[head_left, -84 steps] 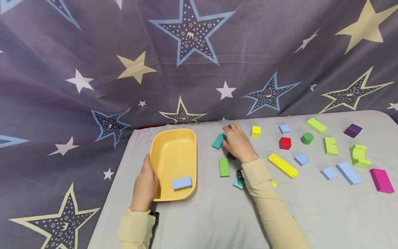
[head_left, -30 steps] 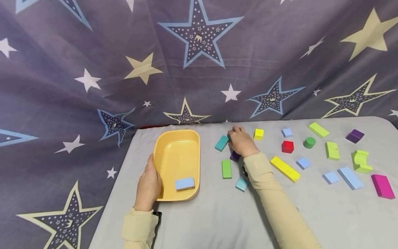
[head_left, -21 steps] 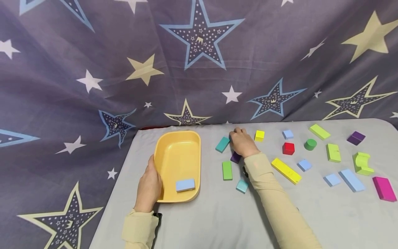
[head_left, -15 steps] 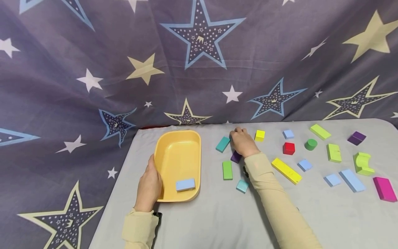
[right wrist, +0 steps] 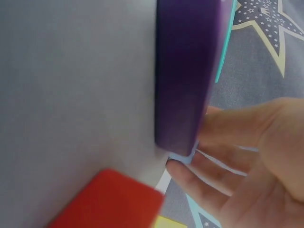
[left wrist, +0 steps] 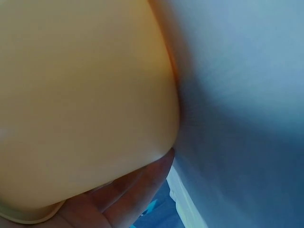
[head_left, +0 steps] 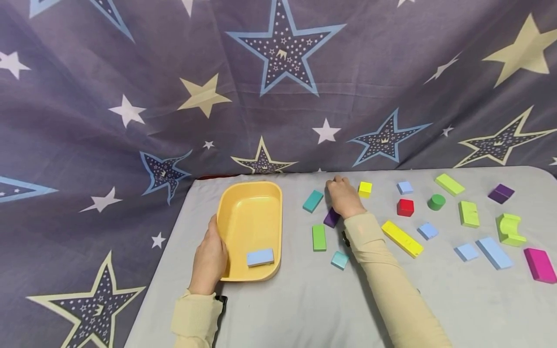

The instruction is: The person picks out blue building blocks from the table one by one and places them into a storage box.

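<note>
My left hand [head_left: 209, 258] grips the left side of a yellow plastic tub [head_left: 278, 212]; in the left wrist view its fingers [left wrist: 142, 190] lie against the outer wall. A light blue block [head_left: 260, 257] lies inside near the front. My right hand [head_left: 345, 197] is low over the table at the back, right of a teal block [head_left: 313, 201]. In the right wrist view, thumb and fingers close around a small light blue block [right wrist: 183, 157], mostly hidden behind a dark purple block [right wrist: 185, 76]. That purple block shows partly beside the hand in the head view.
A green block [head_left: 319, 238] and a turquoise block [head_left: 339, 260] lie between tub and right forearm. Several blocks spread to the right, among them a yellow cube [head_left: 365, 189], a red cube [head_left: 405, 208] and a long yellow block [head_left: 402, 239]. A star-patterned curtain [head_left: 278, 121] hangs behind.
My right hand has moved off the teal block, slightly to the right, and more of the purple block shows. The left hand stays on the tub. The head view has shifted slightly.
</note>
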Demonstrator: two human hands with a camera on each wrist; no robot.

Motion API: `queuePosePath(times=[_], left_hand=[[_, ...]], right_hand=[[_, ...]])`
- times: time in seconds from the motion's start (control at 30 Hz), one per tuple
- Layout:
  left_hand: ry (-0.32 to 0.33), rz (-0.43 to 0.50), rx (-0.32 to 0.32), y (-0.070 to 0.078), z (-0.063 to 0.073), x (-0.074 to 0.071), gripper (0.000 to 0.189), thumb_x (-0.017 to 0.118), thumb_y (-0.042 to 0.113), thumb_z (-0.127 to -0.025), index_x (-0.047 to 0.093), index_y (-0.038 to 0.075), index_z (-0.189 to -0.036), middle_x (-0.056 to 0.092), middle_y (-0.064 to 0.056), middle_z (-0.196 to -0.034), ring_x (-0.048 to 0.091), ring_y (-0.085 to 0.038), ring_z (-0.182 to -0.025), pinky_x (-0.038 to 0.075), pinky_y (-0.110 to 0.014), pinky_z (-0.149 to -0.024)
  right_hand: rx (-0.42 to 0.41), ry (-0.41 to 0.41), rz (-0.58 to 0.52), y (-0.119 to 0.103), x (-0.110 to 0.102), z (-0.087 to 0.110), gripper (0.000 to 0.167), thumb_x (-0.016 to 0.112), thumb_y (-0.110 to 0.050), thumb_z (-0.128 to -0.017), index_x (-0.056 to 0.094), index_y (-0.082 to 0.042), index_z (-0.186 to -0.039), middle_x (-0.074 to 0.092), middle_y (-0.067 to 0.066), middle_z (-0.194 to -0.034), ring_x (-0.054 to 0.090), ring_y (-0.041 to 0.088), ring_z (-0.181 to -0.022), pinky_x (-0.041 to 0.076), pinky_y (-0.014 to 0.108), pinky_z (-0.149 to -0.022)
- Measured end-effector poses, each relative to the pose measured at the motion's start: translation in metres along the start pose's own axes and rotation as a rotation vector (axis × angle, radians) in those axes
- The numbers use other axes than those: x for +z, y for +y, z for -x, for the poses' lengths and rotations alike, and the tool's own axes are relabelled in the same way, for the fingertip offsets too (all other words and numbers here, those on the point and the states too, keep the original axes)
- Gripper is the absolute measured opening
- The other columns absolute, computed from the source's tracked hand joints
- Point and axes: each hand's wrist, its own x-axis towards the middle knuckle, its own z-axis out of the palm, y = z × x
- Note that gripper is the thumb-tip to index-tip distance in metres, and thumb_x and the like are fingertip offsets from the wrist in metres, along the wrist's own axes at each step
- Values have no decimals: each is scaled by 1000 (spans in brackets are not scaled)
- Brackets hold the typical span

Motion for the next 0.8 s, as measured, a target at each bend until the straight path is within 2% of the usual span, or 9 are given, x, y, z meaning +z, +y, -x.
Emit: queuePosePath(times=[0.2, 0.37, 0.53, 0.8], left_hand=[[4, 0, 0, 0, 0, 0, 51, 30, 11, -107, 18, 3, -156, 49, -27, -143, 57, -48, -117, 44, -57, -100], [6, 0, 7, -1, 0, 1, 51, 30, 11, -107, 18, 3, -156, 49, -27, -143, 57, -48, -116, 44, -57, -99], [5, 0, 10, -1, 0, 1, 51, 29, 12, -107, 18, 3, -156, 49, -27, -143, 58, -48, -116, 44, -57, -99], [9, 1, 14, 0, 0, 0, 50, 30, 12, -107, 19, 3, -155, 50, -28, -141, 58, -48, -114, 45, -57, -98]], right_hand=[[-38, 49, -18, 2, -1, 1, 35, 55, 17, -81, 67, 7, -113, 61, 28, -111, 56, 43, -103, 51, 51, -91], [-73, 89, -95, 3, -4, 3, 33, 57, 17, -82, 69, 7, -111, 63, 28, -108, 59, 45, -100, 51, 50, -91], [-102, 146, -172, -1, -15, 6, 29, 64, 12, -85, 69, 7, -113, 64, 28, -109, 62, 44, -102, 52, 50, -91], [-116, 174, -205, -10, -31, 14, 32, 72, 4, -85, 69, 5, -116, 64, 25, -108, 63, 42, -99, 54, 48, -88]])
